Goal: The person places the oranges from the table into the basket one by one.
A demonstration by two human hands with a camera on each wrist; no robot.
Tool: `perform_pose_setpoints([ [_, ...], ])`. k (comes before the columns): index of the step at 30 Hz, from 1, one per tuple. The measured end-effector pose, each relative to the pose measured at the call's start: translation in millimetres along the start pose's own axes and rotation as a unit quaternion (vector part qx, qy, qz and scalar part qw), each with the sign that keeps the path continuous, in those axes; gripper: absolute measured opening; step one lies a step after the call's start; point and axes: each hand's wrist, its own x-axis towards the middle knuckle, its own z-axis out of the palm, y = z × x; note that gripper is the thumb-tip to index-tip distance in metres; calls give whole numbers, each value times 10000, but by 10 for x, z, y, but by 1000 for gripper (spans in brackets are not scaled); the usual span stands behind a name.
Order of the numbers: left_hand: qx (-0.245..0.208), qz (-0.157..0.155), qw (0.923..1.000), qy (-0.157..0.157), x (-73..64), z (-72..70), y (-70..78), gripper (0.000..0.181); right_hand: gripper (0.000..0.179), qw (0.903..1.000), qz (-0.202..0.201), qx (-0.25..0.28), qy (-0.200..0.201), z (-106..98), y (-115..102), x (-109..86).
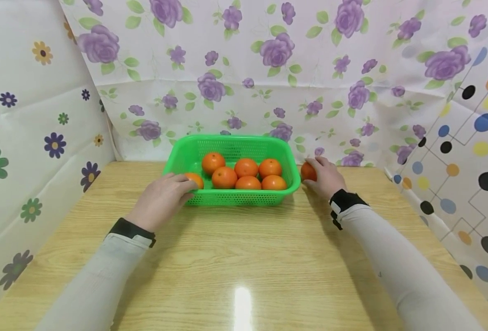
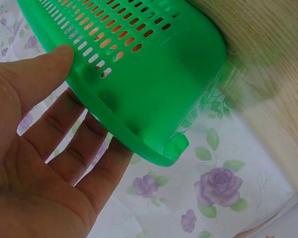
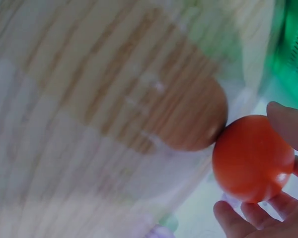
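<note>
A green plastic basket [image 1: 235,198] with perforated walls stands near the back of the table, holding several oranges [image 1: 224,178]. At its front left corner, my left hand [image 1: 161,197] grips the rim. The left wrist view shows the thumb on the outer wall of the basket [image 2: 154,94] and the fingers reaching over the rim. Just right of the basket, my right hand [image 1: 326,178] holds a single orange [image 3: 253,158] between thumb and fingers, low at the table top. Part of the leftmost orange [image 1: 194,180] is hidden behind the left hand and the rim.
The wood-grain table [image 1: 235,257] meets a flower-printed cloth [image 1: 244,110] close behind the basket. A cloth with coloured flowers [image 1: 29,151] hangs at the left, and one with coloured dots [image 1: 455,170] at the right.
</note>
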Motion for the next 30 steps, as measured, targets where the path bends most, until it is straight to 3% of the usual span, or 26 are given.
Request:
perform_pose_setpoints([
  [11, -84, -37, 10000, 4, 2, -18, 8, 24, 61, 9997, -69, -18, 215, 63, 55, 77],
  [30, -10, 15, 10000, -12, -11, -7, -3, 22, 59, 9989, -238, -68, 386, 204, 88, 102],
])
